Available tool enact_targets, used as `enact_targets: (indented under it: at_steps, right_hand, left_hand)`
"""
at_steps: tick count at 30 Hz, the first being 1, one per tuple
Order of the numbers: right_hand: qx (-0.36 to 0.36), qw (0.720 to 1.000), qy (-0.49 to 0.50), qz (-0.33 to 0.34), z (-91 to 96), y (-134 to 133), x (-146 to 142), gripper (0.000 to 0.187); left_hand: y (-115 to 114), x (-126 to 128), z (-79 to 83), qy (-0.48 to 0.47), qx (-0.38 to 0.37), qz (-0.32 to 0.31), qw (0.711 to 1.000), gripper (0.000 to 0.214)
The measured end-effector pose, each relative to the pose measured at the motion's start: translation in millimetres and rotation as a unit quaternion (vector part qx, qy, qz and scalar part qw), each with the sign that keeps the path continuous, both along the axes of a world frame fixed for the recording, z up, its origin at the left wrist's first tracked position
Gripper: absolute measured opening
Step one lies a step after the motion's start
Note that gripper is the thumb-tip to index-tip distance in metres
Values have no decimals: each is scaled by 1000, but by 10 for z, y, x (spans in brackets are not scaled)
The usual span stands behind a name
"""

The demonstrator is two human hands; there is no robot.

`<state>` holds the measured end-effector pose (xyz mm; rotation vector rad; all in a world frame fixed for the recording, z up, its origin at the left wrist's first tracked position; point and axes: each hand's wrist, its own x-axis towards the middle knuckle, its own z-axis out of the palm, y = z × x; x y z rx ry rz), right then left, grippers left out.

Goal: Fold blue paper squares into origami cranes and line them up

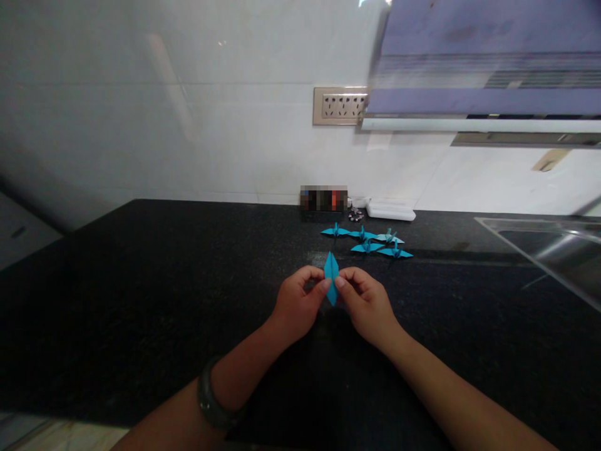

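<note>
A blue piece of folded origami paper (331, 266), long and pointed at both ends, is held upright between my two hands. My left hand (302, 300) pinches its left edge between thumb and fingers. On the opposite edge, my right hand (369, 304) grips it the same way, the thumb lying on the near face. A crease runs down the paper's middle. Just beyond my hands, several folded paper cranes (367, 247) stand in two rows on the black counter, mostly blue, with one paler crane (389, 237) at the right of the back row.
The black countertop (141, 300) meets a pale wall with a socket panel (339, 106). Against the wall stand a blurred-out dark box (323, 200) and a white bar-shaped object (390, 210). A metal sink (554, 247) lies at right, below a purple range hood (483, 56).
</note>
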<state>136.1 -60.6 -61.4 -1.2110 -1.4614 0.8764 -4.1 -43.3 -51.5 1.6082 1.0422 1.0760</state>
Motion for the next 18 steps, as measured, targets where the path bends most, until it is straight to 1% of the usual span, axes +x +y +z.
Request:
enact_targets:
  at_steps: [3, 5, 8, 13, 18]
  right_hand:
    - [-32, 996, 79, 38, 10, 7, -8, 17]
    - [-48, 992, 107, 43, 24, 9, -14, 17]
    - [-61, 991, 114, 37, 40, 8, -12, 18]
    - [-57, 992, 108, 23, 50, 5, 2, 19]
    - [-61, 992, 105, 23, 59, 3, 1, 18]
  left_hand:
    - [18, 1, -4, -64, -51, -12, 997, 16]
    - [24, 2, 0, -93, -82, -17, 992, 15]
    - [29, 2, -3, -112, -100, -6, 989, 16]
    - [43, -5, -18, -124, -95, 8, 988, 15]
    - [33, -7, 5, -128, -101, -23, 986, 14]
